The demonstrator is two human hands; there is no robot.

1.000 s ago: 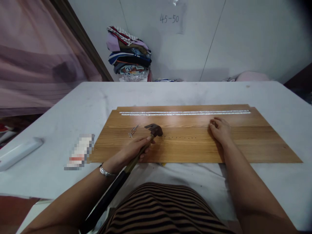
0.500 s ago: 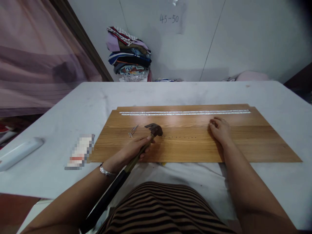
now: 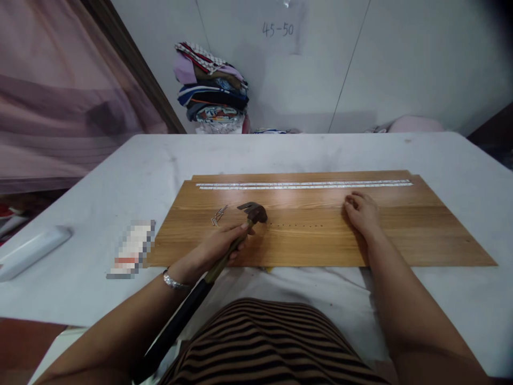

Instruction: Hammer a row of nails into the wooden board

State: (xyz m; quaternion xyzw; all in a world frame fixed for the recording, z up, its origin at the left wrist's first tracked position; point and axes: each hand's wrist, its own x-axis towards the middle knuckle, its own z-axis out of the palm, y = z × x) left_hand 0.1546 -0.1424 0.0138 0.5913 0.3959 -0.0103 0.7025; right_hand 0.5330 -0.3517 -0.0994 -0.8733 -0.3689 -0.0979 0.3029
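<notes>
My left hand [image 3: 218, 245] is wrapped round a claw hammer [image 3: 230, 247], high on its handle close under the head. The hammer's dark metal head hangs over the wooden board [image 3: 304, 248], claw to the left. To the right of the head, a row of several nails [image 3: 295, 225] stands in the board, seen as small dark dots. Loose nails [image 3: 219, 215] lie in a small heap left of the hammer head. My right hand [image 3: 362, 213] rests on the board's right half, fingers loosely bent and a little apart, with nothing seen in them.
Two pale marked strips [image 3: 304, 186] run along the board's far side. Left of the board, a blurred-out flat object [image 3: 132, 248] lies on the white-covered table [image 3: 92, 198], with a white cylinder [image 3: 34, 252] farther left. Folded clothes [image 3: 212, 88] are stacked behind the table against the wall.
</notes>
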